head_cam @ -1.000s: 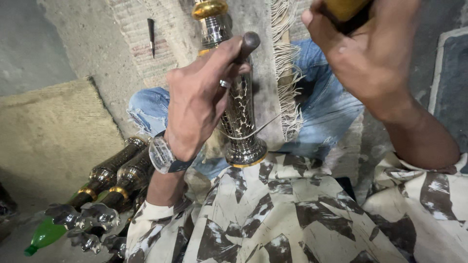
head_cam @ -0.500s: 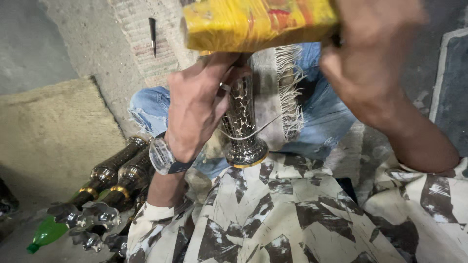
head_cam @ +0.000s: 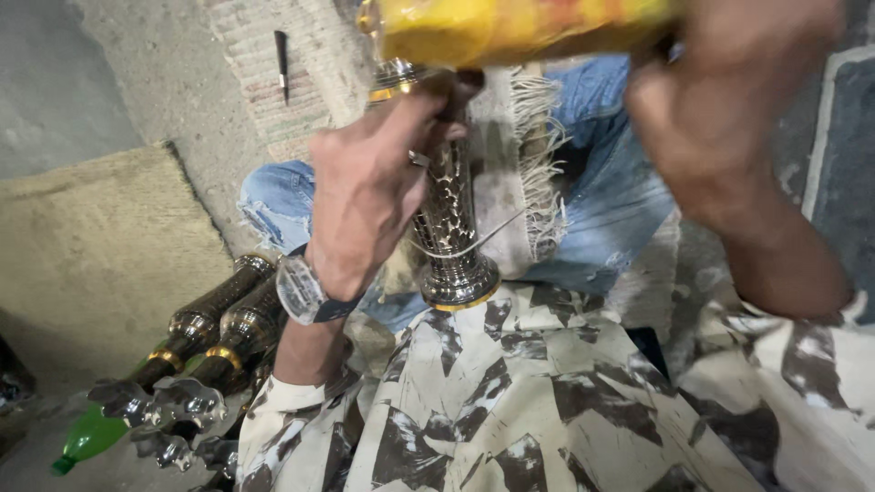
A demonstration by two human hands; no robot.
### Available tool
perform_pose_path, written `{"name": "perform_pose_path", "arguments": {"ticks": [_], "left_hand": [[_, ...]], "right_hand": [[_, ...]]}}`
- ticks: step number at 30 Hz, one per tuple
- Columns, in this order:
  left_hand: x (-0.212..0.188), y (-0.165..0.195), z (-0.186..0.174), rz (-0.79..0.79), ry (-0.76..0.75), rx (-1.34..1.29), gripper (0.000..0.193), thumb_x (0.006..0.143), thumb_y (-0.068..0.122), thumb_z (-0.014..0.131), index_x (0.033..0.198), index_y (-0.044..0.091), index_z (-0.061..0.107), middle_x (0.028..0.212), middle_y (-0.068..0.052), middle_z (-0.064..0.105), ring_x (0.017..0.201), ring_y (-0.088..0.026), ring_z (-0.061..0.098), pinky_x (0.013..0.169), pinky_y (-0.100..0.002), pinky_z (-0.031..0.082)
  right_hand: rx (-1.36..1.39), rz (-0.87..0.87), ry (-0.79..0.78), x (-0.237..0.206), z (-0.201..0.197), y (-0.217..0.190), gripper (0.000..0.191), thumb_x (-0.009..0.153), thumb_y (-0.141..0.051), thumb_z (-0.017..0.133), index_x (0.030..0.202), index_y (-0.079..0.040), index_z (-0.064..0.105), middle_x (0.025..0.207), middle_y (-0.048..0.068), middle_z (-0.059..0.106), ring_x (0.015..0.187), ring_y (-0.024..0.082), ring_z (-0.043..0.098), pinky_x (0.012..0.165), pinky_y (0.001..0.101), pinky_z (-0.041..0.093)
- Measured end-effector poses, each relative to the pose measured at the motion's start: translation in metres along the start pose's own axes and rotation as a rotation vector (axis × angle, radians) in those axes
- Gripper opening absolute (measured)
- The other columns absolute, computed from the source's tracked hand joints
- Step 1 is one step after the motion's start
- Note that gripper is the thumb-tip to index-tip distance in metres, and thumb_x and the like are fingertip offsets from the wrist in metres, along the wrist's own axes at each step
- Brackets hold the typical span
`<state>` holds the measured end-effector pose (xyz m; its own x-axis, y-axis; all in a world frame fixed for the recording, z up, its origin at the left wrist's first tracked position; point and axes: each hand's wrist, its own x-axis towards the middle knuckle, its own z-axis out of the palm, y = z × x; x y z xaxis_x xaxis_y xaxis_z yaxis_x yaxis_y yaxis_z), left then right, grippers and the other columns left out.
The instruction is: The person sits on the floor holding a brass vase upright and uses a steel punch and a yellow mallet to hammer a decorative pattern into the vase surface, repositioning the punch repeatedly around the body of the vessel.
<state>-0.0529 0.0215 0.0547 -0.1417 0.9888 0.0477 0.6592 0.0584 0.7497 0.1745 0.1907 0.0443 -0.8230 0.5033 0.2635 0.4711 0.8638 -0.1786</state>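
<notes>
Left hand (head_cam: 365,205) clamped on an upright engraved metal stem (head_cam: 451,237), right hand (head_cam: 729,109) gripping a yellow-wrapped mallet (head_cam: 519,27) at twelve o'clock, seating seemingly unfinished.

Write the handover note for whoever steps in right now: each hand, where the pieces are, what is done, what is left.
Left hand: gripping the patterned metal stem near its top, holding it upright on the lap; wristwatch on that wrist.
Right hand: raised, gripping a yellow-wrapped tool just above the stem's top.
Nearby: more similar stems lie at the left by a green plastic bottle.
Done: stem seated and steadied.
Left: the tool looks not yet landed on the stem top; contact is blurred.
</notes>
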Motion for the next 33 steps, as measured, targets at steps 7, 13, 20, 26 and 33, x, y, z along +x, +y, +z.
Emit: {"name": "perform_pose_path", "arguments": {"ticks": [7,13,20,26,33], "left_hand": [[0.0,-0.003,-0.002,0.078,-0.002,0.003,0.049,0.094,-0.008,0.065,0.137,0.011,0.054,0.112,-0.008,0.076,0.093,-0.02,0.077,0.071,-0.03,0.058],[-0.002,-0.002,-0.002,0.001,-0.035,0.023,0.056,0.088,-0.013,0.063,0.138,0.011,0.057,0.103,-0.008,0.076,0.087,-0.022,0.077,0.071,-0.033,0.058],[0.0,-0.001,-0.003,0.009,-0.033,-0.048,0.056,0.088,-0.014,0.061,0.138,0.009,0.053,0.111,-0.009,0.075,0.099,-0.02,0.079,0.08,-0.031,0.062],[0.001,0.002,-0.005,0.026,-0.026,-0.047,0.058,0.09,-0.016,0.058,0.141,0.01,0.052,0.119,-0.01,0.075,0.107,-0.018,0.079,0.078,-0.026,0.064],[-0.009,-0.012,0.004,0.017,-0.017,-0.036,0.057,0.091,-0.015,0.06,0.143,0.008,0.053,0.121,-0.011,0.075,0.105,-0.019,0.079,0.08,-0.028,0.063]], "right_hand": [[0.059,0.023,-0.042,-0.01,-0.008,0.007,0.034,0.085,0.0,0.076,0.113,-0.004,0.057,0.096,0.013,0.053,0.086,0.031,0.056,0.078,0.043,0.043],[-0.108,0.082,-0.05,-0.017,0.006,0.012,0.046,0.074,-0.004,0.082,0.109,-0.008,0.052,0.095,0.012,0.049,0.088,0.033,0.056,0.081,0.0464,0.042],[0.192,-0.029,0.034,-0.064,0.022,0.033,0.061,0.095,0.001,0.071,0.148,0.003,0.041,0.13,0.019,0.044,0.117,0.035,0.048,0.099,0.0464,0.04],[0.341,0.073,-0.032,-0.076,0.02,0.032,0.061,0.1,0.008,0.07,0.154,0.001,0.041,0.139,0.019,0.042,0.127,0.035,0.044,0.109,0.0472,0.038],[-0.056,0.077,-0.028,-0.037,0.002,0.011,0.059,0.083,0.002,0.079,0.135,-0.004,0.05,0.115,0.017,0.059,0.106,0.034,0.061,0.091,0.0456,0.049]]}}
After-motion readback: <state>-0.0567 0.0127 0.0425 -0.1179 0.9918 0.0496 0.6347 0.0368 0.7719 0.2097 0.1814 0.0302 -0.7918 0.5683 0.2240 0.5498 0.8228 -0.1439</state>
